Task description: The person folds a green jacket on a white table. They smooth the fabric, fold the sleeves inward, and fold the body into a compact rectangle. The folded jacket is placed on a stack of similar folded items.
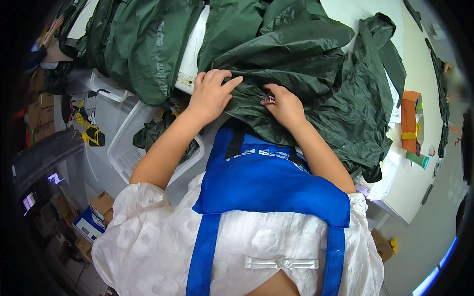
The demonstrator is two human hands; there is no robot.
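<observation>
Dark green crinkled, coated fabric lies heaped in folds over the table before me. My left hand rests on the near edge of this heap, its thumb apart from the bent fingers; no grip on the cloth shows. To its right, my right hand is closed, thumb toward fingers, over the same fabric. A small shiny thing shows at its fingertips, too small to name. Folds hide part of the fingers. Smooth green fabric hangs over the table edge at the left.
A white plastic basket with green cloth inside stands at my left, below the table. On the right of the table are an orange box, a green roll and white papers. Cardboard boxes stand lower left. Another person's hand appears far left.
</observation>
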